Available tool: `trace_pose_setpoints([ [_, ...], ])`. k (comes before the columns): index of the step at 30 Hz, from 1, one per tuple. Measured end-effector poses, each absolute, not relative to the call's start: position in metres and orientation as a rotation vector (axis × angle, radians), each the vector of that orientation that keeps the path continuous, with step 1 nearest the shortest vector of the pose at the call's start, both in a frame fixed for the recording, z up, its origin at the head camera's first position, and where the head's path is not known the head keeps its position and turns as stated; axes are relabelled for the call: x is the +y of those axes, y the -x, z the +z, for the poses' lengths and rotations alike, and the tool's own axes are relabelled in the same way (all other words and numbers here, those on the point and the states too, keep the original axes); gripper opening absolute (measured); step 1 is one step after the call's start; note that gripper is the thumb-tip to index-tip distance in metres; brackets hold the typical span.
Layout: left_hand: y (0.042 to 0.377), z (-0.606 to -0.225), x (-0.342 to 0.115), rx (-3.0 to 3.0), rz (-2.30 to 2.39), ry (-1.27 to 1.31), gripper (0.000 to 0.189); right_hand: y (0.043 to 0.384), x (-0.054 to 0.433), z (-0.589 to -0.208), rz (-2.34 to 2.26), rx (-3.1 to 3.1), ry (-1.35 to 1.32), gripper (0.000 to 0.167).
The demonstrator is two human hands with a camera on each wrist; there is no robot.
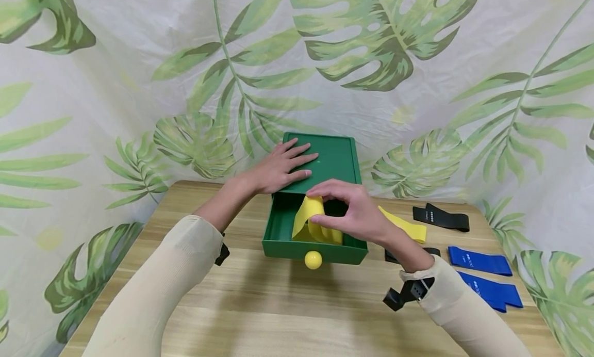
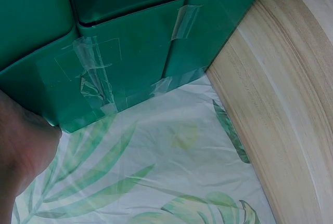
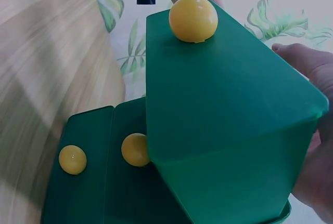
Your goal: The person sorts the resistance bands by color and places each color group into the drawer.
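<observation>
A green drawer unit (image 1: 331, 163) stands on the table with its top drawer (image 1: 284, 249) pulled out. My left hand (image 1: 285, 166) rests flat on the unit's top, fingers spread. My right hand (image 1: 355, 207) reaches over the drawer and pinches a yellow resistance band (image 1: 307, 215) between thumb and fingers. The band curves upward, its lower part inside the drawer. In the right wrist view, the drawer's front (image 3: 234, 94) with its yellow knob (image 3: 193, 19) juts out above two lower drawers, and the right hand (image 3: 320, 78) shows at the right edge.
To the right lie another yellow band (image 1: 408, 227), a black band (image 1: 441, 217), two blue bands (image 1: 480, 260) and a black strip (image 1: 433, 252) partly behind the right forearm. Clear tape (image 2: 93, 60) joins the unit's sections. A leaf-patterned cloth (image 1: 260, 52) hangs behind the wooden table (image 1: 260, 315).
</observation>
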State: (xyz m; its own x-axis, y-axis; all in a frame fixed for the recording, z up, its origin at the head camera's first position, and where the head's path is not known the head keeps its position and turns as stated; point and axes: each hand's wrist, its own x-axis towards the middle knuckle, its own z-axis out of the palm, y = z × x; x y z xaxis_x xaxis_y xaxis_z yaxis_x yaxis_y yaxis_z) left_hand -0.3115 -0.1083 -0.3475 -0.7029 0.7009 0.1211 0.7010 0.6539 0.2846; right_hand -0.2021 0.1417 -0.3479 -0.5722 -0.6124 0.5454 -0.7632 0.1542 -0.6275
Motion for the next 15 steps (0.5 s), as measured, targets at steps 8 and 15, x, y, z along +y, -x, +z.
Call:
trace_pose_setpoints([
  [8,0.3112,-0.3469,-0.1079,-2.856,-0.491,1.213,0.058,0.2033,0.1375,-0.3488,1.309,-2.312,-1.392,0.042],
  [15,0.3123,-0.3482,-0.108,-2.858,-0.492,1.221,0.058,0.204,0.136,-0.3494,1.287,-2.307,-1.415,0.043],
])
